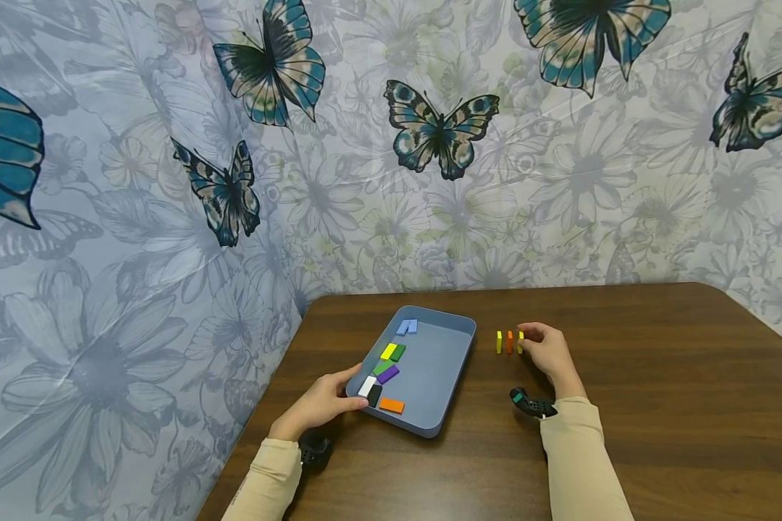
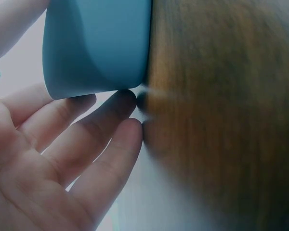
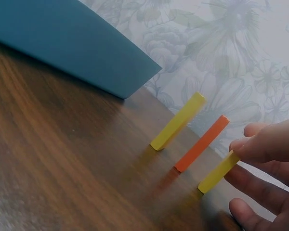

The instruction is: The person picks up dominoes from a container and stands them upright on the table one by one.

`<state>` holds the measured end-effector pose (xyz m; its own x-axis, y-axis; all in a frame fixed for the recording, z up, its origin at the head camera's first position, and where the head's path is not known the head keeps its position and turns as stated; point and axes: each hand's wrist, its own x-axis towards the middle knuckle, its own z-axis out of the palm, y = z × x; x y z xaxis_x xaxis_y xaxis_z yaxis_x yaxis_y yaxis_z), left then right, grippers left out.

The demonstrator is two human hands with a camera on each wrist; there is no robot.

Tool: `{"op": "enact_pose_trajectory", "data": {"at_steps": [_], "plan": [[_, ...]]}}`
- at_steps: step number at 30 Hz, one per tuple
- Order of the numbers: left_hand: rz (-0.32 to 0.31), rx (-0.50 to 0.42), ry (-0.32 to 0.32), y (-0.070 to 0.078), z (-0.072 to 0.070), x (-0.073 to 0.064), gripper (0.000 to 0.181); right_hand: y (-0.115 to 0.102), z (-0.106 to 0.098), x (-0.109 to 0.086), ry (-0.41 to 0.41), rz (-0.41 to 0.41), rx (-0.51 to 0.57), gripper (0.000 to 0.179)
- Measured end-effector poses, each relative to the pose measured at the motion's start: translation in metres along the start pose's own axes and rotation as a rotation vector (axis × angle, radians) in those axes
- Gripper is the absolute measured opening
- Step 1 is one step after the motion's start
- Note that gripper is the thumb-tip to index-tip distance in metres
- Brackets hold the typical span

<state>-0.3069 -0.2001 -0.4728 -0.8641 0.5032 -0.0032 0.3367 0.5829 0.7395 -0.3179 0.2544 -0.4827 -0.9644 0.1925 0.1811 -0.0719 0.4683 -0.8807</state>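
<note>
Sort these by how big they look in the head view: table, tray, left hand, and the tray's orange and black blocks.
Largest to smallest:
Table
Tray
Left hand
Orange block and black block: too alike to rank

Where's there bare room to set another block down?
Widest: the table, right of the right hand. The tray is bare along its right side, between the flat blocks and its right wall. Crowded: the tray's left side, where the left hand grips it, and the standing blocks, close beside the tray.
</note>
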Motion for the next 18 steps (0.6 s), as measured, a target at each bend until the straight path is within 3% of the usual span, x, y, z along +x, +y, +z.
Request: {"op": "enact_pose_trajectory", "data": {"at_steps": [12,18], "plan": [[-0.011,0.004,0.021,0.004,0.003,0.004,0.082,-0.007,-0.01,0.008,-0.001,-0.03,0.068,0.04],[-0.016,0.005,0.024,0.007,0.005,0.005,0.081,-0.016,-0.016,0.012,-0.023,-0.053,0.036,0.044]]}}
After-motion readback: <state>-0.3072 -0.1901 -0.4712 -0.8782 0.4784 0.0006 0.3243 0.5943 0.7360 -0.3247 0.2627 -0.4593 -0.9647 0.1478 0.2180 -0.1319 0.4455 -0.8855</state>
